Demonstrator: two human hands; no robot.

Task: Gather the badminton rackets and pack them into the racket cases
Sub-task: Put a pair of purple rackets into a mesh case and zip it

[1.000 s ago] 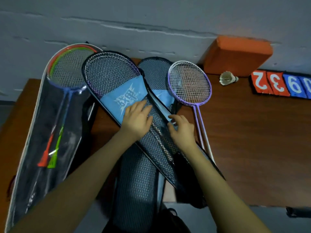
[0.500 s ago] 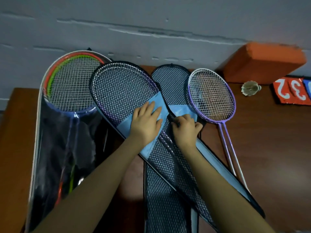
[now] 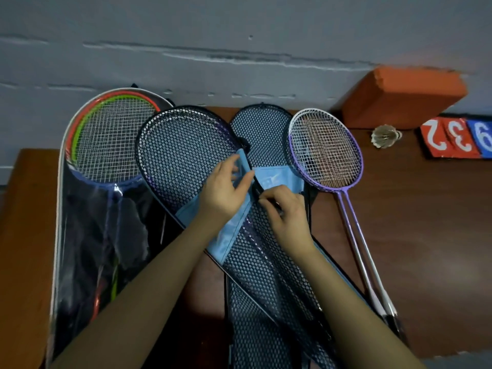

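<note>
Your left hand (image 3: pixel 223 193) lies on the blue fabric panel of the upper mesh racket case (image 3: pixel 186 166), thumb and fingers pinching the panel's edge next to the case's dark rim. Your right hand (image 3: pixel 286 213) sits just beside it, touching the same case, fingers curled and pinching a small dark piece at the rim; whether it is a zip pull you cannot tell. This case runs diagonally, its round head toward the far edge of the worktop (image 3: pixel 426 222) and its narrow end toward the near right corner, under your right forearm. A purple frame shows through its mesh. A second mesh case (image 3: pixel 262 129) lies beneath it, head at the far edge, tail reaching the near edge.

To the right of your right hand, apart from it, two rackets with purple and white frames (image 3: pixel 326 150) lie stacked on the worktop, uncased, handles pointing to the near right corner. At the left edge a clear case (image 3: pixel 87 235) holds red and green rackets (image 3: pixel 109 134).

Along the far right edge stand an orange block (image 3: pixel 404 99), a shuttlecock (image 3: pixel 384 135) and number cards (image 3: pixel 452 139).
</note>
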